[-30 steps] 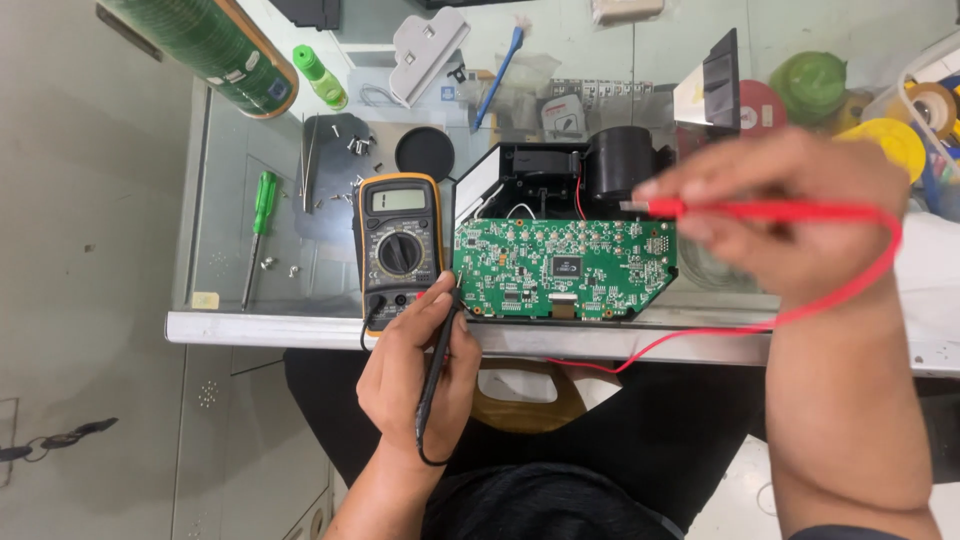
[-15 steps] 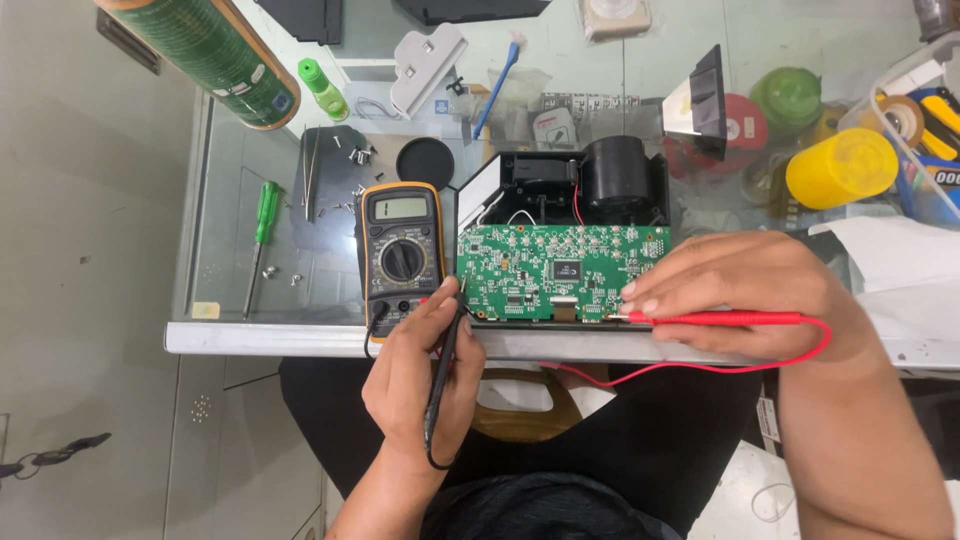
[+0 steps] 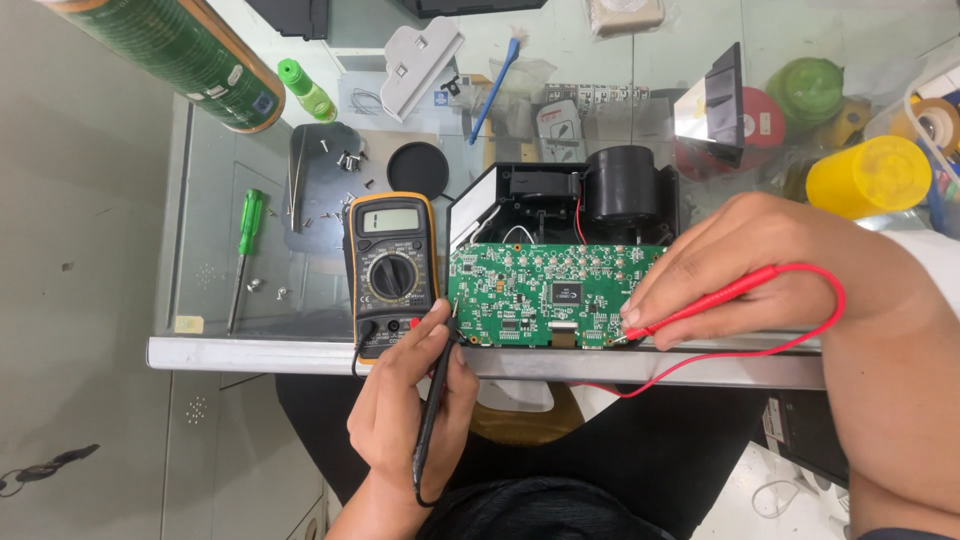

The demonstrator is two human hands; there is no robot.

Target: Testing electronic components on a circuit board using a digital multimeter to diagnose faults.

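Note:
A green circuit board (image 3: 545,292) lies on a glass table near its front edge, over a black device housing (image 3: 570,195). My left hand (image 3: 410,405) grips a black probe (image 3: 435,405) whose tip touches the board's lower left corner. My right hand (image 3: 745,270) pinches a red probe (image 3: 700,305) with its tip on the board's lower right edge. Its red lead (image 3: 790,345) loops under my wrist. A yellow-cased multimeter (image 3: 392,270) stands just left of the board.
A green-handled screwdriver (image 3: 243,250), loose screws (image 3: 340,160) and tweezers lie to the left. A green spray can (image 3: 170,50), small green bottle (image 3: 305,90), black round cap (image 3: 417,168), blue brush (image 3: 497,80), yellow container (image 3: 868,175) and tape rolls crowd the back.
My right hand came down from above the board's right side to its lower right edge, setting the red probe tip on the board. My left hand and the black probe stayed put.

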